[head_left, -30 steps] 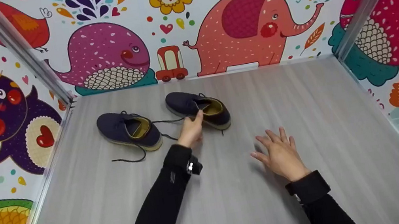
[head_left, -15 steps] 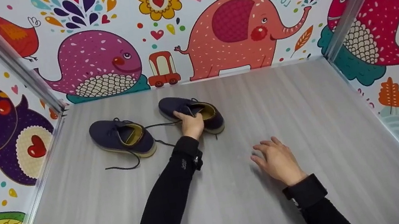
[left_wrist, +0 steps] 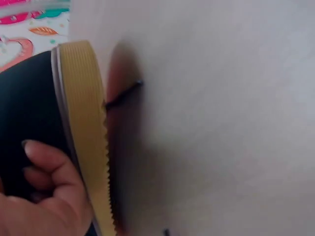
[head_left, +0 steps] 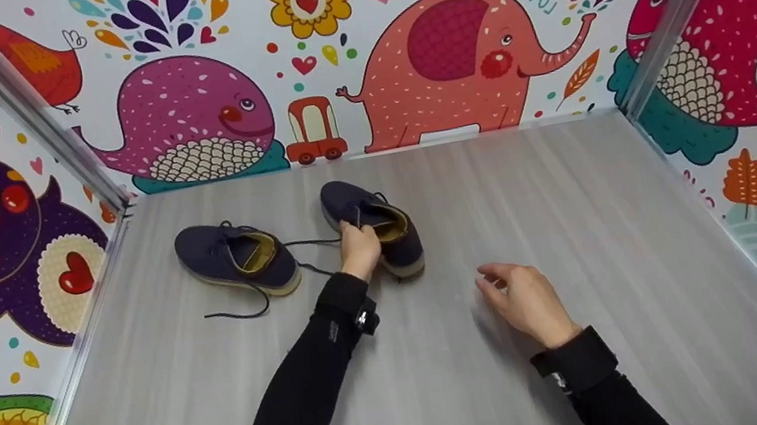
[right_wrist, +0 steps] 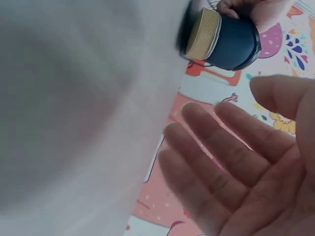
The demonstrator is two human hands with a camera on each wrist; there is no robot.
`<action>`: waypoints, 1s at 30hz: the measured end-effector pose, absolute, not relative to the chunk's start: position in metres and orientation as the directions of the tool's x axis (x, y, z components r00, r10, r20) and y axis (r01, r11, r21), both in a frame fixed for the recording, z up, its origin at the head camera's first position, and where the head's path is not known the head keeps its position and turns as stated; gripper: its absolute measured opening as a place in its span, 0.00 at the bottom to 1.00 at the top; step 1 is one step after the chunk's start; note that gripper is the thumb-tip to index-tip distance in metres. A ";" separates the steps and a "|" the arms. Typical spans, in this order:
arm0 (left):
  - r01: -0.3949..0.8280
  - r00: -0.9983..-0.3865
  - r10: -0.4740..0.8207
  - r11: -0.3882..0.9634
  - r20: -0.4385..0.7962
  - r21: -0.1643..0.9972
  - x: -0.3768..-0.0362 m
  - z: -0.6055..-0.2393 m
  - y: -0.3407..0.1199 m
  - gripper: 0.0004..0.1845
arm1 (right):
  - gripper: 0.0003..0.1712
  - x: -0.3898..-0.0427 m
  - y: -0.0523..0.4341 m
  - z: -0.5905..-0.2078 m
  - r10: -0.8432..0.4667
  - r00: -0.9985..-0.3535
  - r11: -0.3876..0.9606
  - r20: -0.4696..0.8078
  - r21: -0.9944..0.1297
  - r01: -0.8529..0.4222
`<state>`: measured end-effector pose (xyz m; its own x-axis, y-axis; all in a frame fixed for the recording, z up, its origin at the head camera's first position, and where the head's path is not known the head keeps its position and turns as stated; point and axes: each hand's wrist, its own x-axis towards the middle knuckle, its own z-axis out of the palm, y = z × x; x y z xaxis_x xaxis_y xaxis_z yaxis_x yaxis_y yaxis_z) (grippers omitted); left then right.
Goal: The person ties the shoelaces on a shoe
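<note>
Two dark navy lace-up shoes stand on the grey floor surface. In the head view my left hand (head_left: 359, 250) grips the near side of the right-hand shoe (head_left: 401, 251), with fingers at its opening. The left wrist view shows the fingers curled against the dark upper, above the tan ribbed sole (left_wrist: 86, 123). The other shoe (head_left: 209, 256) lies apart to the left, its loose black lace (head_left: 243, 314) trailing on the surface. My right hand (head_left: 529, 302) hovers to the right, holding nothing; its fingers look loosely extended in the right wrist view.
A second lace stretch (head_left: 311, 242) runs between the shoes. White panels printed with animals, such as an elephant (head_left: 454, 64), enclose the back and sides. Metal corner posts (head_left: 20, 109) stand at both back corners of the grey surface (head_left: 451, 383).
My left hand has taken hold of the right-hand shoe and turned it, its heel swinging toward me. My right hand's fingers have drawn together slightly. The left-hand shoe stays in place.
</note>
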<state>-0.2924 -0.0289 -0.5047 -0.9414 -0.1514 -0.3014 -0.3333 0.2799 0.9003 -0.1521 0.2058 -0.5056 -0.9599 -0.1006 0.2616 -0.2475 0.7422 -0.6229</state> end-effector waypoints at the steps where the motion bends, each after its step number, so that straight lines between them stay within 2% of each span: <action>1: -0.315 -0.948 -0.129 0.281 -0.289 0.907 -0.288 -0.503 -0.030 0.34 | 0.14 -0.153 0.204 -0.503 -0.092 -0.960 0.722 0.264 -0.646 -0.247; 5: -0.186 -0.982 -0.049 0.327 -0.180 0.926 -0.266 -0.487 -0.030 0.34 | 0.15 -0.156 0.198 -0.490 -0.051 -0.970 0.618 0.240 -0.755 -0.219; 10: -0.037 -0.994 0.081 0.366 -0.071 0.930 -0.235 -0.461 -0.026 0.34 | 0.19 -0.158 0.190 -0.475 -0.020 -0.968 0.514 0.251 -0.828 -0.225; 14: 0.078 -0.980 0.197 0.343 0.010 0.936 -0.206 -0.445 -0.024 0.34 | 0.27 -0.155 0.187 -0.466 -0.026 -0.942 0.451 0.335 -0.837 -0.310; 18: 0.141 -0.956 0.289 0.298 0.052 0.944 -0.177 -0.436 -0.024 0.34 | 0.32 -0.152 0.187 -0.456 -0.091 -0.895 0.391 0.436 -0.811 -0.435; 21: 0.151 -0.944 0.324 0.268 0.059 0.952 -0.157 -0.435 -0.022 0.34 | 0.27 -0.149 0.187 -0.451 -0.124 -0.873 0.378 0.472 -0.791 -0.481; 23: 0.151 -0.939 0.339 0.247 0.061 0.957 -0.146 -0.440 -0.020 0.35 | 0.21 -0.146 0.187 -0.450 -0.123 -0.882 0.398 0.456 -0.791 -0.464; 27: 0.123 -0.936 0.352 0.256 0.026 0.959 -0.130 -0.458 -0.016 0.35 | 0.10 -0.140 0.192 -0.458 -0.137 -0.932 0.462 0.337 -0.810 -0.361; 30: 0.078 -0.939 0.343 0.297 -0.030 0.952 -0.122 -0.478 -0.015 0.35 | 0.07 -0.135 0.195 -0.472 -0.192 -0.954 0.490 0.230 -0.820 -0.297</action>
<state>-0.1217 -0.0152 -0.4779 -0.9389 0.3428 -0.0298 0.0782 0.2970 0.9517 -0.1352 0.1953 -0.4724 -0.9540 -0.1918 0.2304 -0.2965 0.4903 -0.8196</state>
